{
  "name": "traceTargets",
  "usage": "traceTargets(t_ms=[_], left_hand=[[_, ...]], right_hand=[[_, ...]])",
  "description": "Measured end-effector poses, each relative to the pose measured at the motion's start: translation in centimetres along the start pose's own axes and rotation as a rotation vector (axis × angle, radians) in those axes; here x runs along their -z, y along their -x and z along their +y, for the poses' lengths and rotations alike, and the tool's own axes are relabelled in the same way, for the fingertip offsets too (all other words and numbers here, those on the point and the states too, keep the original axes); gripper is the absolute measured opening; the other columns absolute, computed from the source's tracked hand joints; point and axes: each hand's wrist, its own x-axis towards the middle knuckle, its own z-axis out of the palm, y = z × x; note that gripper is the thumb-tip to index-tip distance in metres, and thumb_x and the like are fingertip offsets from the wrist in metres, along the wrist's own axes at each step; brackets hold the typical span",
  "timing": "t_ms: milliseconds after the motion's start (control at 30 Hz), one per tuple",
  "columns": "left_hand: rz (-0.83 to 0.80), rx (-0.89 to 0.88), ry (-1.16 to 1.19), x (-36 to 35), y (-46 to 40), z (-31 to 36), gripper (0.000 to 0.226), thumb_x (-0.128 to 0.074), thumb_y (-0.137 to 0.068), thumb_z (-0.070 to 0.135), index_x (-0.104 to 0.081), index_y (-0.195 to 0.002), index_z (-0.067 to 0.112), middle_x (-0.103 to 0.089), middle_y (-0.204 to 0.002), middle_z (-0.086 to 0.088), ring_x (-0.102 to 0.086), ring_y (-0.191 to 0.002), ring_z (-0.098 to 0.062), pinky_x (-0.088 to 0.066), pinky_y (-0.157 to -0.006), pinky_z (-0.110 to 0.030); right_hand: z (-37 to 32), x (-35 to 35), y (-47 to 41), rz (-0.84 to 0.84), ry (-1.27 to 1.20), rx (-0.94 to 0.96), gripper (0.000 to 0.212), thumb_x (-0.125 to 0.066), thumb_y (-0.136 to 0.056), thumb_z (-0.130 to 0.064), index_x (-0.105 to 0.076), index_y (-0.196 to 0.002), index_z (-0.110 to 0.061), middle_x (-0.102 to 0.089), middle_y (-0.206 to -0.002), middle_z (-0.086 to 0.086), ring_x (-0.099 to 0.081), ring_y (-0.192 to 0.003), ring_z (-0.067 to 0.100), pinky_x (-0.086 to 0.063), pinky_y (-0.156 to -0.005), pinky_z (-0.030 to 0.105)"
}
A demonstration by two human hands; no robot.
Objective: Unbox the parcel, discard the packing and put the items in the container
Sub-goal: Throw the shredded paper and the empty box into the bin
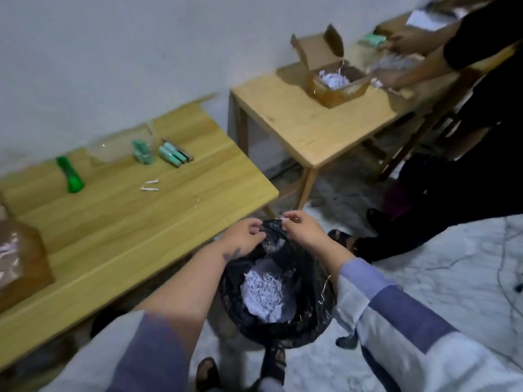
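A black bin bag (308,301) stands open on the floor beside my table, with white shredded paper packing (266,290) lying inside. My left hand (243,236) and my right hand (302,227) both pinch the bag's far rim and hold it up. On my wooden table (158,210) stands a clear plastic container (121,147) near the wall. Next to it lie a small teal bottle (143,151), teal tubes (172,154) and a green cutter (70,174). A brown cardboard parcel box (19,258) sits at the table's left edge.
A second wooden table (305,123) to the right holds an open cardboard box (336,80) with shredded paper. Another person in black (467,137) stands there, hands on packing. Scraps of paper (150,185) lie on my table. Cables run over the marble floor (452,278).
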Motion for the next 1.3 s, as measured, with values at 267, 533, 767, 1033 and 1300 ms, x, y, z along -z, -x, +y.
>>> traceTargets(t_ms=[267,533,767,1033,1300], left_hand=[[0.259,0.063,0.053,8.2,3.6,-2.2,0.042,-0.056,-0.092,0.022,-0.051,-0.133,0.013,-0.060,-0.122,-0.005,-0.056,-0.112,-0.020,-0.040,-0.082,-0.022],[0.428,0.174,-0.254,13.4,3.6,-9.7,0.071,-0.065,-0.083,0.043,-0.037,-0.143,0.016,-0.036,-0.150,-0.009,-0.037,-0.136,-0.025,-0.030,-0.112,-0.035],[0.279,0.224,-0.480,13.1,1.6,-13.1,0.101,-0.048,-0.084,0.064,0.011,-0.151,0.018,0.024,-0.157,0.004,0.022,-0.144,-0.018,0.002,-0.114,-0.057],[0.202,0.238,-0.513,12.9,1.4,-13.8,0.097,-0.041,-0.087,0.061,0.018,-0.149,0.014,0.034,-0.153,0.000,0.032,-0.140,-0.022,0.011,-0.113,-0.059],[0.178,0.270,-0.538,12.5,0.8,-14.5,0.107,-0.029,-0.077,0.081,0.025,-0.146,0.019,0.039,-0.150,0.003,0.035,-0.138,-0.019,0.014,-0.112,-0.058]], right_hand=[[-9.4,-3.3,1.0,-0.167,0.400,0.251,0.032,-0.052,-0.091,-0.026,-0.059,-0.121,-0.017,-0.064,-0.110,0.009,-0.059,-0.097,0.026,-0.039,-0.075,0.026],[-14.0,-11.3,-2.0,-0.316,0.659,0.485,0.031,-0.049,-0.093,-0.017,-0.061,-0.121,-0.015,-0.063,-0.124,0.010,-0.058,-0.112,0.026,-0.043,-0.087,0.028],[-17.5,-19.3,-7.5,-0.335,0.789,0.737,0.031,-0.051,-0.088,-0.015,-0.064,-0.117,-0.015,-0.058,-0.123,0.016,-0.054,-0.112,0.036,-0.043,-0.098,0.040],[-18.7,-24.2,-10.8,-0.427,1.101,0.828,0.052,-0.049,-0.089,-0.020,-0.040,-0.139,-0.028,-0.026,-0.155,0.003,-0.019,-0.143,0.027,-0.025,-0.114,0.047],[-15.1,-17.5,-9.3,-0.436,1.062,0.855,0.047,-0.047,-0.088,-0.010,-0.048,-0.135,-0.013,-0.039,-0.148,0.009,-0.036,-0.133,0.030,-0.024,-0.112,0.033]])
